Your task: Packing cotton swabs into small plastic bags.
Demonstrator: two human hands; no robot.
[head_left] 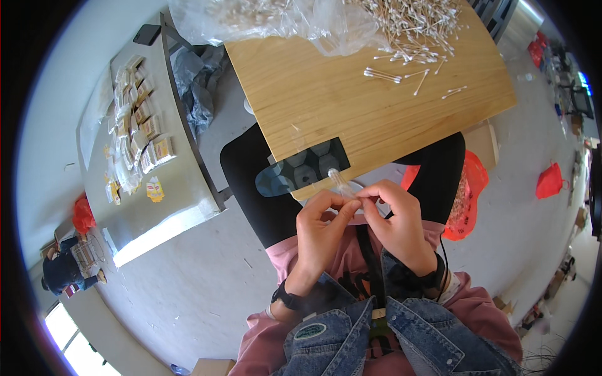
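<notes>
Both hands meet just off the near edge of the wooden table (376, 100). My left hand (322, 227) and my right hand (399, 220) pinch the near end of a small clear plastic bag (340, 183), thumbs and fingertips close together. Cotton swabs appear to be inside, their white tips toward the table. Exactly how the fingers fold the film is too small to tell. Beyond the hands, a big pile of loose cotton swabs (417, 25) covers the far right of the table. A small bunch of swabs (382, 76) lies nearer.
A large clear plastic bag (282, 25) spreads over the table's far side. A dark, rounded strip (301, 168) shows at the near left corner. Leftward, a metal table (179, 203) carries several small boxes (150, 128) and a phone (147, 34). A red bag (465, 200) sits right.
</notes>
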